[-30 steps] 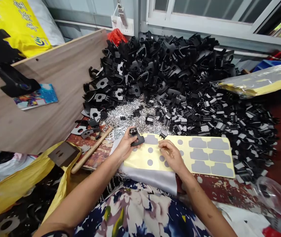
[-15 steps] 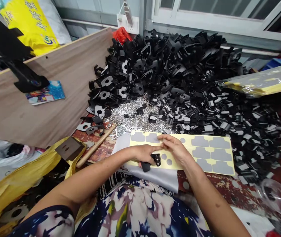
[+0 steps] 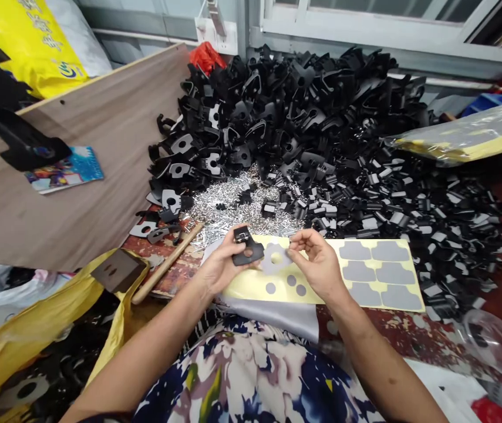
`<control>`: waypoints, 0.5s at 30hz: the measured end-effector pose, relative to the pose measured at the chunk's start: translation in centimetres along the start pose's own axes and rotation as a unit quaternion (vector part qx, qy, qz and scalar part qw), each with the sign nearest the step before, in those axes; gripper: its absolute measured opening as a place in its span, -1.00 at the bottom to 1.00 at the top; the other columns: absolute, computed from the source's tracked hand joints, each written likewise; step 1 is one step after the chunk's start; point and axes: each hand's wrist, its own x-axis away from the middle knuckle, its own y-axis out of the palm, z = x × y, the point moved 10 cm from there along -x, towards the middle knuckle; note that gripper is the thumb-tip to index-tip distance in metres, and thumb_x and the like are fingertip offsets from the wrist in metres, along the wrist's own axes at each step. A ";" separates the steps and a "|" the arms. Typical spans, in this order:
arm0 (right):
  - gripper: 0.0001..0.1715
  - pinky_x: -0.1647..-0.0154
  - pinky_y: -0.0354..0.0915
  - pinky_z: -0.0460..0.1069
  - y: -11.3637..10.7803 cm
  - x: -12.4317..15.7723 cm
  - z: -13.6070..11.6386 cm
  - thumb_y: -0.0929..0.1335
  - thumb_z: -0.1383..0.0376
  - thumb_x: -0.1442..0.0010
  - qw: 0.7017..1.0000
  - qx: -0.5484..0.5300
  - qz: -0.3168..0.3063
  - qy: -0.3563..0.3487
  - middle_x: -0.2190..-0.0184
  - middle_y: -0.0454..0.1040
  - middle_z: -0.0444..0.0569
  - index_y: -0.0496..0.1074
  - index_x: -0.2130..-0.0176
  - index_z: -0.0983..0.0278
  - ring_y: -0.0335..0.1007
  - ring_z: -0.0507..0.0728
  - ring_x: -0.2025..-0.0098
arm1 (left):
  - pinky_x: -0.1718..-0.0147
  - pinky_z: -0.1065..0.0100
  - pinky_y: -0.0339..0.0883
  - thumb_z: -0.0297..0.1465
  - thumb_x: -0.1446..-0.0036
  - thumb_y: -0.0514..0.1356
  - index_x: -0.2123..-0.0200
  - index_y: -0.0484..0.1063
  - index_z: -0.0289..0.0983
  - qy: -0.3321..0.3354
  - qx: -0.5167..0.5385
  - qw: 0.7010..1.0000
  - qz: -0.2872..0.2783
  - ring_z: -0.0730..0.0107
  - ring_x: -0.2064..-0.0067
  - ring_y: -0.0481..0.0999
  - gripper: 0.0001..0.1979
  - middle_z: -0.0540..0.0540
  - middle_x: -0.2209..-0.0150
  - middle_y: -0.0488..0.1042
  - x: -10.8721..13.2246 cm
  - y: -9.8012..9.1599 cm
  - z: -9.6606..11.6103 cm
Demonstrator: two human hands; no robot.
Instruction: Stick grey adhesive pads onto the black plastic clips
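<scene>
My left hand (image 3: 221, 263) is closed on a black plastic clip (image 3: 255, 254) with a round hole, its flat face turned up. Between the thumb and fingertips of my right hand (image 3: 316, 258) is the edge of a grey sticker (image 3: 272, 258) with a round cutout. That sticker hangs just right of the clip; whether the two touch, I cannot tell. Beneath both hands lies a yellow backing sheet (image 3: 251, 289). Grey stickers (image 3: 392, 251) remain on its right part, with a few small grey discs (image 3: 301, 289) near the middle.
Black clips (image 3: 312, 88) form a big heap at the back, with metal pins (image 3: 228, 202) before it and small black parts (image 3: 396, 220) to the right. A wooden stick (image 3: 169, 264) lies left, beside a yellow sack (image 3: 114, 329). A clear plastic cup (image 3: 497, 346) is at right.
My left hand has turned the clip flat side up and raised it a little. My right hand now holds a sticker lifted off the sheet. The view has shifted slightly.
</scene>
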 end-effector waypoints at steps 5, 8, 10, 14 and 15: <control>-0.80 0.11 0.46 0.06 1.7 1.0 1.3 0.50 0.29 -0.18 1.000 -0.015 0.006 -0.001 0.28 0.53 -0.10 0.48 0.17 0.16 0.48 0.11 0.22 | 0.22 0.21 0.48 -0.16 -0.11 0.45 -0.13 0.43 -0.12 0.001 0.059 0.998 -0.015 0.20 0.18 0.50 -0.45 -0.12 0.11 0.49 0.3 1.7 -0.6; -0.85 0.09 0.44 0.06 2.3 1.1 1.2 0.48 0.31 -0.21 1.000 -0.016 0.018 -0.007 0.26 0.52 -0.10 0.49 0.18 0.16 0.47 0.11 0.20 | 0.20 0.18 0.50 -0.15 -0.14 0.44 -0.11 0.41 -0.13 0.014 0.074 0.997 -0.029 0.20 0.19 0.50 -0.47 -0.09 0.14 0.47 0.2 2.8 -1.0; -0.87 0.10 0.43 0.06 2.4 1.0 1.2 0.48 0.32 -0.21 1.000 -0.014 0.025 -0.010 0.26 0.52 -0.09 0.49 0.20 0.17 0.45 0.11 0.20 | 0.21 0.16 0.51 -0.16 -0.18 0.42 -0.12 0.39 -0.12 0.024 0.082 0.996 -0.038 0.24 0.22 0.49 -0.49 -0.07 0.14 0.45 0.2 3.3 -1.0; -0.89 0.13 0.41 0.05 2.5 0.9 1.2 0.48 0.32 -0.21 0.999 -0.012 0.031 -0.019 0.29 0.52 -0.10 0.50 0.22 0.18 0.45 0.11 0.21 | 0.22 0.17 0.52 -0.18 -0.24 0.38 -0.15 0.36 -0.12 0.026 0.095 0.994 -0.049 0.28 0.23 0.48 -0.52 -0.09 0.14 0.44 0.2 3.3 -1.2; -0.89 0.13 0.41 0.05 2.6 0.9 1.2 0.48 0.33 -0.21 0.999 -0.014 0.029 -0.020 0.29 0.52 -0.11 0.50 0.22 0.18 0.45 0.11 0.21 | 0.22 0.17 0.52 -0.18 -0.25 0.37 -0.16 0.36 -0.12 0.025 0.099 0.993 -0.051 0.28 0.23 0.48 -0.52 -0.09 0.13 0.45 0.2 3.2 -1.3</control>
